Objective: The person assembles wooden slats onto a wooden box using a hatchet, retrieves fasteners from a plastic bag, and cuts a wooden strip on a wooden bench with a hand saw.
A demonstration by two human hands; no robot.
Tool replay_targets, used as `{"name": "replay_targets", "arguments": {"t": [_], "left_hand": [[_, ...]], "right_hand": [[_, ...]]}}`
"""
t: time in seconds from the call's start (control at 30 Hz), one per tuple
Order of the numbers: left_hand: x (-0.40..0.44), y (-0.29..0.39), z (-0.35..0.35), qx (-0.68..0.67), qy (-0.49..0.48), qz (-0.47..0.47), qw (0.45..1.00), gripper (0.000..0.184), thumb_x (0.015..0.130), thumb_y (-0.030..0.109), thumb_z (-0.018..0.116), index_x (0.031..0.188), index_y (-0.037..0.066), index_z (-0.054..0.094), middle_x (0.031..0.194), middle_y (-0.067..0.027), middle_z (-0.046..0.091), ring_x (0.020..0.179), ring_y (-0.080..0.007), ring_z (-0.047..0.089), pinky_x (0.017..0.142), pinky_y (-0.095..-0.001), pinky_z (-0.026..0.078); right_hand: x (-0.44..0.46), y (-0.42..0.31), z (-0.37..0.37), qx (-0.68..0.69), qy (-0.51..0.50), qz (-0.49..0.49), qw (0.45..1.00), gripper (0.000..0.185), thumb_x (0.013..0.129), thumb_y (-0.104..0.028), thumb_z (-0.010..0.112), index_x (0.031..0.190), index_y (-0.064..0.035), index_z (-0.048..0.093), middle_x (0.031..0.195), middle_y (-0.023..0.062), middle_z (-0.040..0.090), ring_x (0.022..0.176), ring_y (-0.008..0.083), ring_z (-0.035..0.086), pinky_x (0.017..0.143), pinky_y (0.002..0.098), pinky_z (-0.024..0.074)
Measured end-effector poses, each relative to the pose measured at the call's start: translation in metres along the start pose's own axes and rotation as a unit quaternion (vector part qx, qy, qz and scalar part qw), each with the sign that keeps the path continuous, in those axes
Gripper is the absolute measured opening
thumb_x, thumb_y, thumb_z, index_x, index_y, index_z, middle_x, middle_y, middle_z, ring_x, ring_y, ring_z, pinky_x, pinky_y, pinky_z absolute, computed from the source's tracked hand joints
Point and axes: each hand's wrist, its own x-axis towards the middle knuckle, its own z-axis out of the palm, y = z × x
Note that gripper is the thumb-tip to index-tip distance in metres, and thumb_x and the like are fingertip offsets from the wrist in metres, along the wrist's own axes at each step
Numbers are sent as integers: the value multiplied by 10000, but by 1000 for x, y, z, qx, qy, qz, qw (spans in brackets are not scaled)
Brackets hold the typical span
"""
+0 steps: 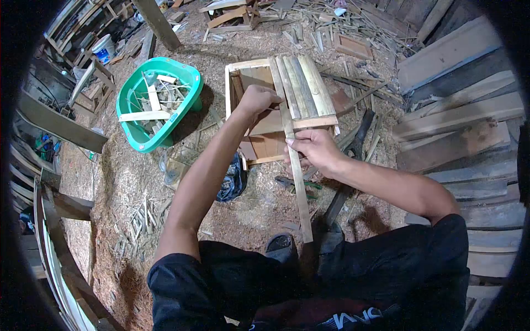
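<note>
A long, thin wooden strip (298, 187) runs from the far edge of a wooden box frame (320, 122) back toward my legs. My right hand (319, 150) grips this strip just in front of the box, thumb on top and the other fingers partly hidden beneath. Farther along, my left hand (258, 102) is closed with its fingertips at the strip's left edge, over the box's uncovered side. Several pale slats (301, 83) lie side by side across the right part of the box. Through the uncovered left part, inner boards show.
Left of the box stands a green plastic tub (195, 83) holding wood scraps. A black plastic bag (233, 179) and a green-handled tool (303, 185) lie on the sawdust floor. Planks (452, 121) are stacked along the right, and a wooden post (157, 25) rises at the back left.
</note>
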Motion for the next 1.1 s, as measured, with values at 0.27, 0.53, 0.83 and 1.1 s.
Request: {"name": "replay_targets", "arguments": {"t": [0.27,0.53,0.83,1.1], "left_hand": [[2,0,2,17,-28,-32,999,131,823,124,733,868,1,725,751,-31,666,642,-125,586,605,-267,469],[10,-9,1,47,-41,-15,998,183,835,207,758,849,33,705,742,-14,647,631,-105,564,573,-256,444],[6,-6,1,60,-54,-16,997,220,853,249,748,891,37,700,766,2,642,637,-91,556,552,-240,427],[7,-10,2,44,-58,15,997,208,866,234,733,905,30,720,794,-9,656,639,-84,544,563,-246,439]], "right_hand": [[-8,8,-4,33,3,-13,999,251,981,-138,560,1133,62,558,996,150,658,810,217,698,719,334,619],[3,14,-8,103,2,-22,994,308,1021,-190,380,1175,57,480,965,188,651,798,266,691,633,372,618],[15,-5,-6,16,45,49,998,420,1033,-343,394,1158,45,494,950,175,677,762,263,698,619,355,604],[18,-3,6,36,67,48,996,456,1036,-349,399,1062,85,536,841,190,688,655,259,701,546,332,583]]}}
